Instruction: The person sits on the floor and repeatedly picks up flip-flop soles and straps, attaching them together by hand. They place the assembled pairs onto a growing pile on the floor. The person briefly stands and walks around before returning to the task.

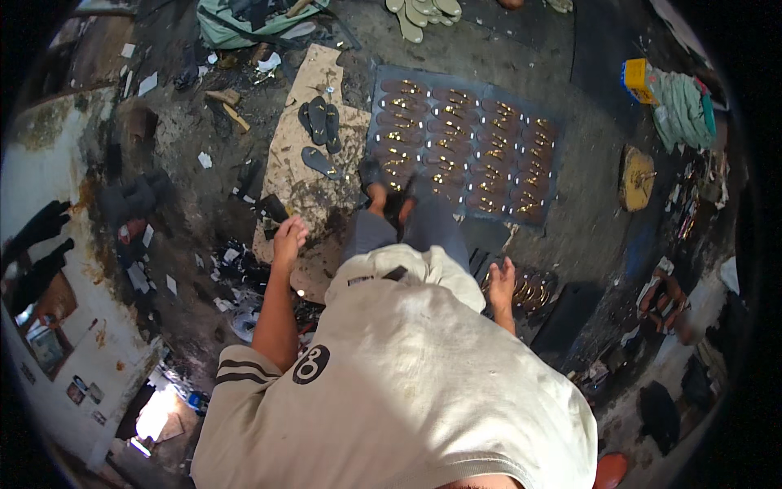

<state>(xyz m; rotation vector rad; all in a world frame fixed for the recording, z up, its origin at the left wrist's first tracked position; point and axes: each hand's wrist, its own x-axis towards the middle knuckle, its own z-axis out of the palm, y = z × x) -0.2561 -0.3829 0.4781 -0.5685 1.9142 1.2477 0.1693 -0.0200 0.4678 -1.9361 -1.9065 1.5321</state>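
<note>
My left hand (291,237) hangs at my left side, fingers loosely apart. Just beyond its fingertips is a dark flat piece (272,208); I see no grip on it. Over on the other side, my right hand (503,285) is open with nothing in it. It is nearest to a row of brown, gold-trimmed sandals (533,291) on the floor. In front of my feet, a dark sheet (467,81) carries several rows of brown sandals with gold straps (448,140). Dark sandals (319,121) lie on a stained tan board (303,77) to its left.
Pale sole pieces (415,18) and a green sack (244,26) lie at the far side. To the right are a yellow container (639,81), green cloth (683,110) and a wooden block (637,178). Scraps litter the floor near a stained wall (65,179) on the left.
</note>
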